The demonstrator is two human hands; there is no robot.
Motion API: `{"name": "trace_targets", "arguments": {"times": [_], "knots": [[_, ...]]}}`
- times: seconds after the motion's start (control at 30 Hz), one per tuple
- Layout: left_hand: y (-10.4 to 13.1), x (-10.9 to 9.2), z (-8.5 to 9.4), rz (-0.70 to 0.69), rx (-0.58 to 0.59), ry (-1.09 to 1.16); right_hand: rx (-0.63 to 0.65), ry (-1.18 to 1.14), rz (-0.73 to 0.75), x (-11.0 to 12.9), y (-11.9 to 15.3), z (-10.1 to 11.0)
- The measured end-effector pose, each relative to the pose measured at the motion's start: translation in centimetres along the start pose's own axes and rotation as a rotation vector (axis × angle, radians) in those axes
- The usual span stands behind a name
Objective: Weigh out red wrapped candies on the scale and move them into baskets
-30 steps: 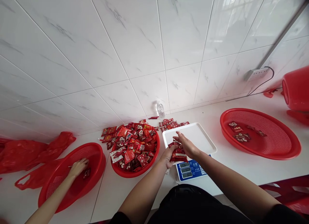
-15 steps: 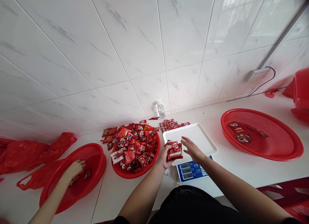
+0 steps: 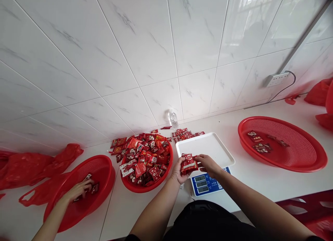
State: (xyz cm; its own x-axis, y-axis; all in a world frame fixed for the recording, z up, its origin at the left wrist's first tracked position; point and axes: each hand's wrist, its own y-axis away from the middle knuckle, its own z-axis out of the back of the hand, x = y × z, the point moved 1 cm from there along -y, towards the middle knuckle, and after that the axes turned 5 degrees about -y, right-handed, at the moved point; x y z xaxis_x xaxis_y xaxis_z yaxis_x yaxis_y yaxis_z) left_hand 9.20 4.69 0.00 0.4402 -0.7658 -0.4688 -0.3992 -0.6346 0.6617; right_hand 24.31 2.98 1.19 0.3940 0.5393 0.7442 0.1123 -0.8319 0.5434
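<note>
Red packets (image 3: 189, 164) are held over the front edge of a white scale tray (image 3: 208, 147). My left hand (image 3: 179, 171) is closed round their left side. From the right, my right hand (image 3: 206, 164) grips their right edge between thumb and fingers. Below the tray, the blue panel of the scale (image 3: 205, 184) shows three small displays. Just left of my left hand is a round red basket (image 3: 170, 161) heaped with red packets, one of them mostly white (image 3: 127, 168).
Another person's hand (image 3: 80, 189) reaches into a red basket (image 3: 108, 168) at the left, beside red plastic bags (image 3: 39, 164). A wide red basket (image 3: 307, 144) with several packets stands right. Loose packets (image 3: 182, 133) and a clear bottle (image 3: 173, 119) are near the wall.
My right hand has moved left and closed on the packets' right edge; before, it was apart from them. The other person's hand has moved slightly lower in the left basket.
</note>
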Motion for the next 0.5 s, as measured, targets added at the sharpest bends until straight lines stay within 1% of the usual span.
{"name": "trace_targets", "arguments": {"times": [0.13, 0.3, 0.43, 0.5], "knots": [[0.1, 0.1, -0.4, -0.019, 0.075, 0.071, -0.03, -0.054, 0.048, 0.1, 0.4, -0.3], [0.1, -0.2, -0.8, -0.075, 0.095, 0.127, -0.046, -0.122, 0.097, 0.7, 1.0, -0.5], [-0.1, -0.4, -0.4, -0.098, 0.1, 0.132, -0.113, -0.171, 0.139, 1.2, 1.5, -0.5], [0.0, -0.6, -0.1, -0.122, 0.107, 0.13, -0.124, -0.189, 0.17, 1.4, 1.8, -0.5]]}}
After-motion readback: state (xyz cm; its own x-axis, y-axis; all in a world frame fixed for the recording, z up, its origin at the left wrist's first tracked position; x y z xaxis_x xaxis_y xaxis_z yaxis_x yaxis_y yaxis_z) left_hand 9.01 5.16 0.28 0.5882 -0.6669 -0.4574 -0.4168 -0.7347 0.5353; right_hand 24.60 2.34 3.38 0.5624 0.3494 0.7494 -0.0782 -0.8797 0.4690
